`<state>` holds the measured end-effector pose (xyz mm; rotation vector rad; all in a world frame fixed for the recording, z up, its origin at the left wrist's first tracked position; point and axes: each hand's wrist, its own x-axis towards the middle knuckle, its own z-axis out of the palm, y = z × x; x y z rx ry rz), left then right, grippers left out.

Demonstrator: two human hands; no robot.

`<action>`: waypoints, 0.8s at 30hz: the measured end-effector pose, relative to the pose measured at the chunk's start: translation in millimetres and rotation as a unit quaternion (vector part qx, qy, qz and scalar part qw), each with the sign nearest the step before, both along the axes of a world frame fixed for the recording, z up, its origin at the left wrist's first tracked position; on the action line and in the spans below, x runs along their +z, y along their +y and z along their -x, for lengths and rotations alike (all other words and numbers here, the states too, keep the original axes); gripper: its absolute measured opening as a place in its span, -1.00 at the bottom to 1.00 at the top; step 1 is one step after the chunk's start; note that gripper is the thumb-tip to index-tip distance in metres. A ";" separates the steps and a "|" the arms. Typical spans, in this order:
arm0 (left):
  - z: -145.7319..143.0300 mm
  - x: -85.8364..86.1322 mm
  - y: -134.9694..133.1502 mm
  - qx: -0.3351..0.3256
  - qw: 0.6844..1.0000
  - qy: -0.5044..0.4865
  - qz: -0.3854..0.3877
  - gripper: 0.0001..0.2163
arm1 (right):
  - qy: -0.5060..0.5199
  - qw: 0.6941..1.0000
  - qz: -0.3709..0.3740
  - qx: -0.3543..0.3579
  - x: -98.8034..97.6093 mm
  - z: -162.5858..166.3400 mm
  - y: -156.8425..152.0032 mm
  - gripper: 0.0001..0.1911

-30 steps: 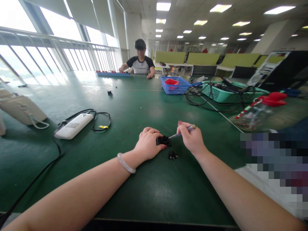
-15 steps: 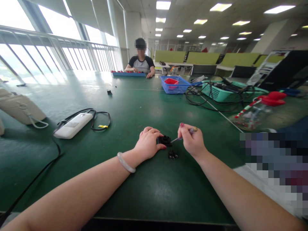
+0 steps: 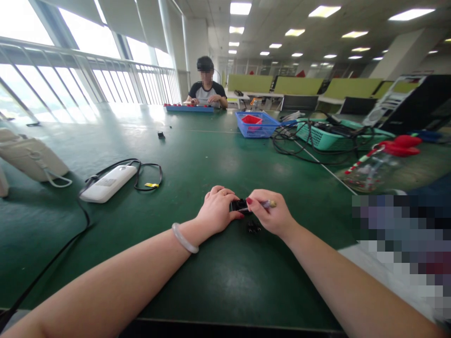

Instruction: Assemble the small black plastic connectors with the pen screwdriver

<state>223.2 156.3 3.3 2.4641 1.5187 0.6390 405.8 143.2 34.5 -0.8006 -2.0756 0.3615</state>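
My left hand (image 3: 219, 210) is closed on the left side of a small black plastic part (image 3: 239, 205) lying on the green table (image 3: 225, 277), its thumb along the near edge. A screwdriver (image 3: 269, 204) with a pale, see-through handle is pinched in my right hand (image 3: 273, 213). Its thin metal shaft lies low over the black part; whether the tip touches is hard to make out. My right fingers cover the part's right end. Just below, several small black pieces (image 3: 253, 227) with shiny metal bits lie loose together.
To the left are a white power bank-like box (image 3: 109, 184) with a black cable and a beige bag (image 3: 33, 157). A blue basket (image 3: 257, 126), a green basket (image 3: 319, 137) with cables and a red-lidded bottle (image 3: 378, 164) stand right. A person (image 3: 207, 89) sits opposite behind a blue tray (image 3: 190, 109).
My right hand has moved left, bringing the screwdriver over the black part and laying it flatter. My left hand has stayed in place. The person opposite has raised a hand.
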 end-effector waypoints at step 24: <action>-3.2 6.3 -5.1 -0.031 0.999 -0.024 -0.024 -0.61 | 0.065 0.991 0.080 -0.083 -2.5 -6.1 9.2 -0.47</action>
